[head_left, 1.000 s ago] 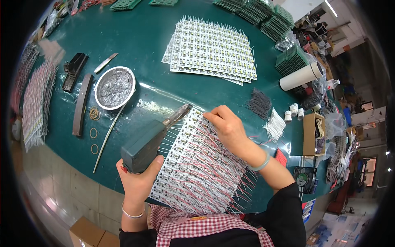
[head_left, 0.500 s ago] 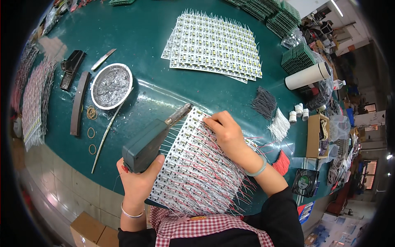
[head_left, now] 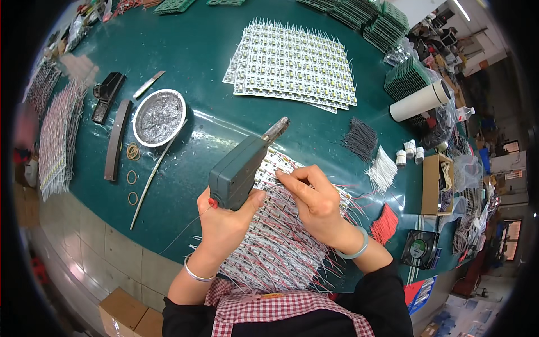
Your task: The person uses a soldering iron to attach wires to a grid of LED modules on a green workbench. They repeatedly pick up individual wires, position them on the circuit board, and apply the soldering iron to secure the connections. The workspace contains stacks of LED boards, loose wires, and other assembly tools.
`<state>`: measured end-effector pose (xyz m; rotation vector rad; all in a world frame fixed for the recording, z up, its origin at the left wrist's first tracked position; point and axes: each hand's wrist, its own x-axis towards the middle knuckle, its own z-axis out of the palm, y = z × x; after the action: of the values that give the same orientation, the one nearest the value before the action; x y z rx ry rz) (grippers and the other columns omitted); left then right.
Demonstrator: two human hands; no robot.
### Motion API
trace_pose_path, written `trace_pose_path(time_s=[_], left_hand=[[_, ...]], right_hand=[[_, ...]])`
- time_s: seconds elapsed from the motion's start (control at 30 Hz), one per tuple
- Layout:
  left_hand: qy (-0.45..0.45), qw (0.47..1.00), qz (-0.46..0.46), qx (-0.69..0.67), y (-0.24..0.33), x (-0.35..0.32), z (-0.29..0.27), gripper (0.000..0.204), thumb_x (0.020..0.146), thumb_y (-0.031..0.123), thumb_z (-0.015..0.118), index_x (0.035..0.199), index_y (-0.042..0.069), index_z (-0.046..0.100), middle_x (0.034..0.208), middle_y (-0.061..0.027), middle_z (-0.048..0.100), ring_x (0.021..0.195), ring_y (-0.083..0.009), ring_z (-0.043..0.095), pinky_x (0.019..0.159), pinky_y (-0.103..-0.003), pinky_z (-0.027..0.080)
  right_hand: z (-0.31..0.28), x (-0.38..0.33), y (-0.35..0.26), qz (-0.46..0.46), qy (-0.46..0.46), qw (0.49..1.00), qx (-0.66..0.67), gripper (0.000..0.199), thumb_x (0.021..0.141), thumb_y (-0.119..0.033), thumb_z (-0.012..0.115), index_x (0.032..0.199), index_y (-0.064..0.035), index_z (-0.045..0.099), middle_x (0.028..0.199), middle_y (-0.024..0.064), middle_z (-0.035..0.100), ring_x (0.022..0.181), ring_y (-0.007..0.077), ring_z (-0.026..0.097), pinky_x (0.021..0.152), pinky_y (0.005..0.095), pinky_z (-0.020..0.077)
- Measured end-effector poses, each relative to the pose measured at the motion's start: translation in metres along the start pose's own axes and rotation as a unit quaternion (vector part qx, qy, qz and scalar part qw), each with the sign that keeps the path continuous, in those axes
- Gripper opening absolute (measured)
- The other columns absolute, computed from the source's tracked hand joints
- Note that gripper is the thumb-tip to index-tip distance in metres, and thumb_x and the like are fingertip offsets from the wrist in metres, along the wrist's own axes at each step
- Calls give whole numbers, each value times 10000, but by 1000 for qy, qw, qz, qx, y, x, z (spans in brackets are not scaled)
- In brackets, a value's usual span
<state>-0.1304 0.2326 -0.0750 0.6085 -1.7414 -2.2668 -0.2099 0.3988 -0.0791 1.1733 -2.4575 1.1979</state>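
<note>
My left hand (head_left: 224,224) grips a dark green soldering gun (head_left: 238,171), its metal barrel pointing up and away over the far edge of a white circuit board panel (head_left: 266,175). A thin wire trails from the gun's rear. Rows of small components and many red and white wires cover the panel, which lies in front of me. Over its far part, my right hand (head_left: 317,199) is closed in a pinch, fingertips at the board. Whatever is between those fingertips is too small to make out.
A bowl of metallic scraps (head_left: 160,118) stands at left beside a brown bar (head_left: 117,140) and rubber bands (head_left: 132,150). More white panels (head_left: 295,67) lie at the back. At right are black wires (head_left: 361,139), white wires (head_left: 383,168), red wires (head_left: 385,223) and a fan (head_left: 420,249).
My left hand has moved the soldering gun right and away from me, its tip now beyond the panel's far edge. My right hand has shifted slightly right and nearer, still pinched.
</note>
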Motion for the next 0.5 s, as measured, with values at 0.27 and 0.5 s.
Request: trace_pose_path(time_s=[0.27,0.5], left_hand=[[-11,1000,-20,14,6,-1,-2,159,782,11,770,896,1,658,826,-14,692,727,-68,631,665,-230,501],[-26,996,-18,81,6,0,-4,199,774,33,765,912,0,625,824,2,663,735,-70,593,668,-248,487]], right_hand=[[-8,-5,8,-14,-4,999,-37,382,747,115,634,1104,-9,692,882,116,589,766,256,602,652,354,500],[-24,2,-3,-26,78,996,-30,333,752,130,636,1052,-3,689,904,141,638,758,295,636,655,367,528]])
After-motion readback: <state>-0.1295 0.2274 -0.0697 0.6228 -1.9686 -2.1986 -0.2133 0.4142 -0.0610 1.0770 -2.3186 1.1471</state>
